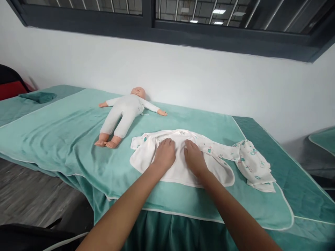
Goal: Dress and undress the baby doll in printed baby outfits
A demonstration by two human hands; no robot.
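Left hand (165, 153) and right hand (195, 157) touch shirt (180, 170) near blanket's (78, 139) front edge, grip unclear; likely light, soft; best held by neckline (181, 132).

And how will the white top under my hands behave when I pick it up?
The white top will likely flop, since it lies flat like thin cloth. It's probably light, with nothing bulky showing inside. Its outstretched sleeve may droop.

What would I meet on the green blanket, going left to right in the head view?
Doll → left hand → right hand → patterned bundle. The white shirt spreads under both hands, so it gets no place.
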